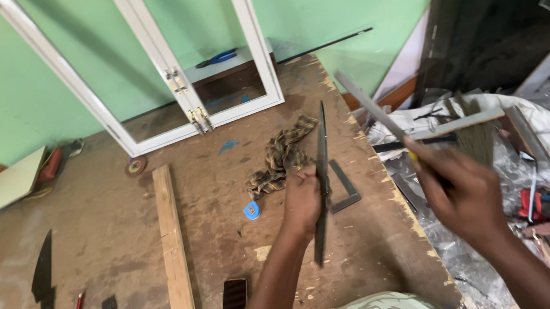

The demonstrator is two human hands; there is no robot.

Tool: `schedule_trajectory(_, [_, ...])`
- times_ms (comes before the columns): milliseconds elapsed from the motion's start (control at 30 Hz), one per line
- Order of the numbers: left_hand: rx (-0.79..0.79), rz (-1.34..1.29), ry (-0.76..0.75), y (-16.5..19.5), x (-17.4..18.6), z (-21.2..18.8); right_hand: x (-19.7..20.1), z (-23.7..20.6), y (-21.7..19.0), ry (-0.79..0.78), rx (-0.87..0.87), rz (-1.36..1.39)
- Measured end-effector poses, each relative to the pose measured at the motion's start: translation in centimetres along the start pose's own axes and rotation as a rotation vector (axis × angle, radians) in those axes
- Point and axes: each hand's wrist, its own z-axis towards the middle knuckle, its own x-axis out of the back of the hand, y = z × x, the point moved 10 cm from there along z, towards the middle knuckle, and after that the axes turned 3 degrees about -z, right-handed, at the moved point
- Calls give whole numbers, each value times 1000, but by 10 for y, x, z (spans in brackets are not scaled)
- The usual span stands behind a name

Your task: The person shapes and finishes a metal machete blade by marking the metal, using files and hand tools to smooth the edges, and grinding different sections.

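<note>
Workbench [100, 203]: big, scuffed and brown, running from me out to the green wall, with sawdust and chips along its right edge.
Window frame [175, 78]: white, propped on the far side of the bench against the wall, blue pliers [217, 58] on the ledge behind it.
Plank [172, 243]: pale wood, lying lengthwise left of my hands, well apart from them.
Junk pile [509, 140]: off the right edge of the bench, plastic sheeting, bars and scraps all jumbled.
Dark strip [321, 183]: long, thin, standing nearly upright over the middle of the bench, near end down close to the top.
Cloth [281, 157]: patterned rag, bunched just beyond my left hand.
Square [346, 188]: metal, flat on the bench just right of the strip.
Left hand [300, 204]: fingers wrapped round the dark strip about halfway up, gripping it.
Right hand [458, 191]: out to the right, closed around a yellow-handled file [374, 111], blurred, blade pointing up and left.
Tape measure [251, 210]: small, blue, just left of my left hand.
</note>
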Motion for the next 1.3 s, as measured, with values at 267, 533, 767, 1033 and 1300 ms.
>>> schedule_trajectory(267, [-351, 545, 255, 35, 17, 9, -5, -51, -18, -97, 33, -147])
schedule_trajectory(533, [-546, 804, 177, 38, -22, -22, -25, -28, -26, -66, 208, -196])
schedule_trajectory(767, [-540, 866, 267, 41, -18, -33, -8, 8, -26, 4, 110, -39])
schedule_trajectory(1033, [-546, 872, 295, 47, -4, -31, -31, -61, -42, -134, 229, -159])
schedule_trajectory(1300, [-422, 830, 289, 32, -10, -25, -19, 2, -35, -10, 236, -168])
